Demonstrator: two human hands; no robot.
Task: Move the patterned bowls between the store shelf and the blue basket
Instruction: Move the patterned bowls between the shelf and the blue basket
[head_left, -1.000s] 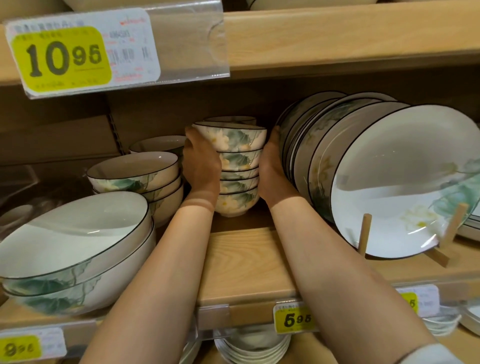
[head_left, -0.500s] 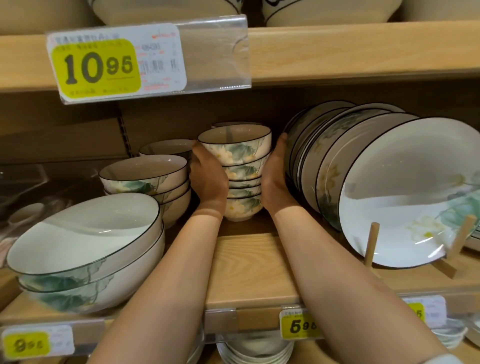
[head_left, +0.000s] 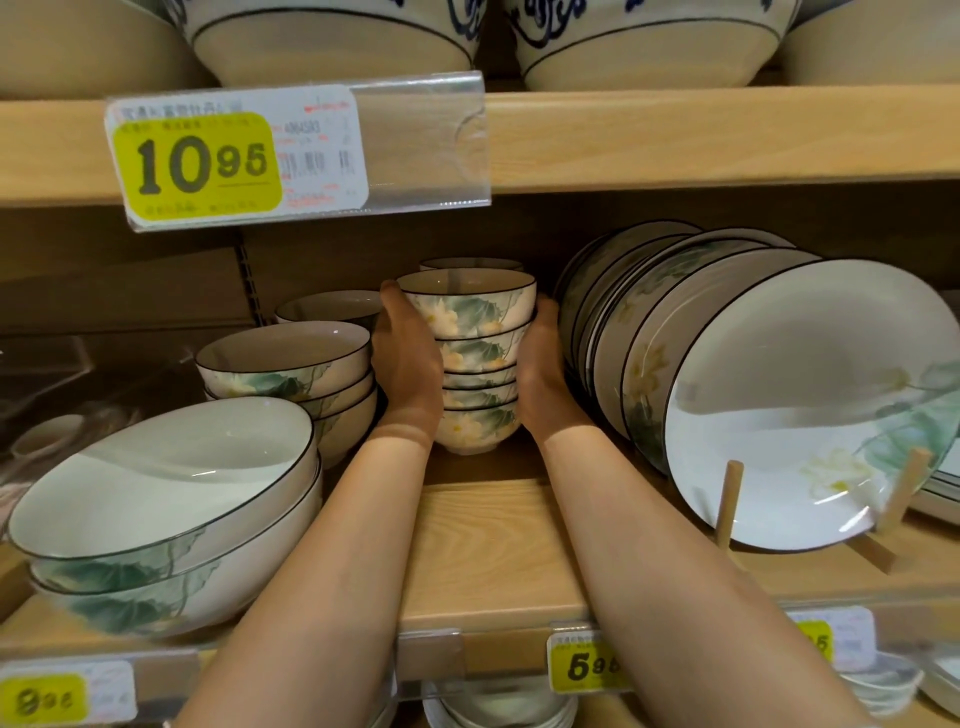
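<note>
My left hand (head_left: 406, 364) and right hand (head_left: 543, 366) cup the stack of patterned bowls (head_left: 475, 358) from either side. The palms lie flat against the walls, and the fingers reach round the back, where I can't see them. Neither hand holds anything else.

Nearest me is the wooden shelf (head_left: 488, 545), with a yellow price tag (head_left: 584, 666) on its front lip. At front left sit two large shallow bowls (head_left: 166, 509). At front right a row of plates (head_left: 810, 410) leans on a wooden stand (head_left: 730, 504).

Further in, between my hands, the stack stands about mid-depth on that shelf. I count five bowls, nested. I can't tell whether the bottom foot touches the board. The medium bowls (head_left: 285, 364) are just beside my left hand and the rearmost plates just beside my right, so the gap is tight. Another bowl rim (head_left: 470, 264) shows behind the stack. The blue basket isn't in view.

I judge this load to be glazed ceramic: rigid, slick and brittle, and heavy as a set. The bowls are only nested, so a pure side squeeze could let the lower ones slide out. I'd hold low, with fingertips under the bottom bowl's foot and thumbs steadying the top rim, and keep the stack upright and clear of the neighbouring crockery.
</note>
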